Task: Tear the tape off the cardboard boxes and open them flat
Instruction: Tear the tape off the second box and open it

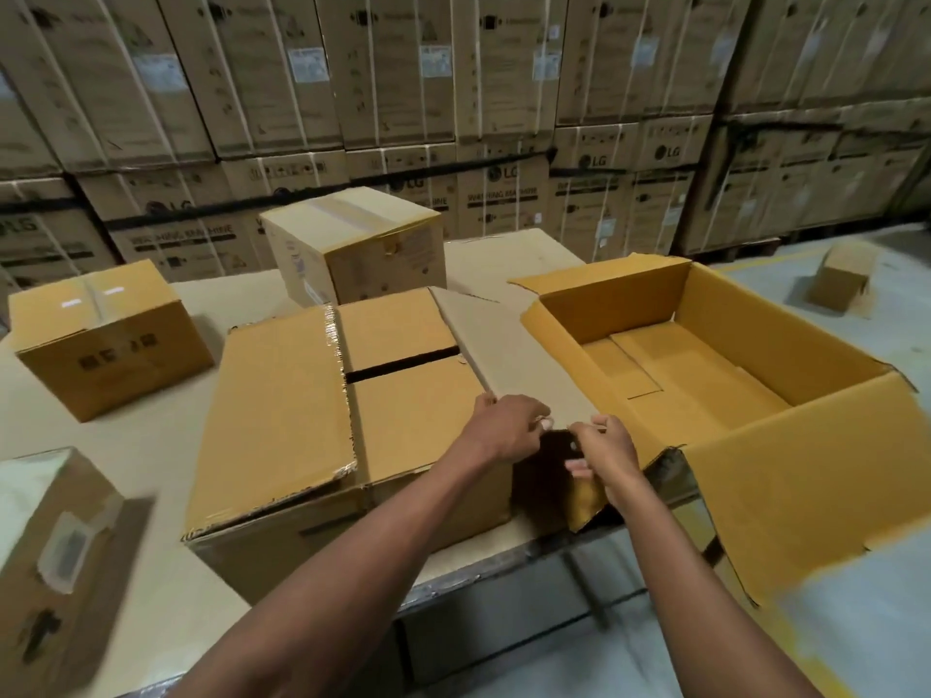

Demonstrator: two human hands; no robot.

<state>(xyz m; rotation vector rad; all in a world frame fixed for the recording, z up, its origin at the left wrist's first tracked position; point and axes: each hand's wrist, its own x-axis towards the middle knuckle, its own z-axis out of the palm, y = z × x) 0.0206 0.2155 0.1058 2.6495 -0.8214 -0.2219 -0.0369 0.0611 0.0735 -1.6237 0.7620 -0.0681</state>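
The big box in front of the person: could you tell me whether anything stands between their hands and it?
Nothing visible does. The left hand already grips the raised flap of the big box, and the right hand is beside it at the same corner.

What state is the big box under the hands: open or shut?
Partly open. On the big box, the left flap lies closed, while the left hand grips the lifted right flap.

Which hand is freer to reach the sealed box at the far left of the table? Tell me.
Probably neither: the left hand grips the middle box's flap, the right hand is shut on cardboard too. Once released, nothing blocks the left hand from that sealed box.
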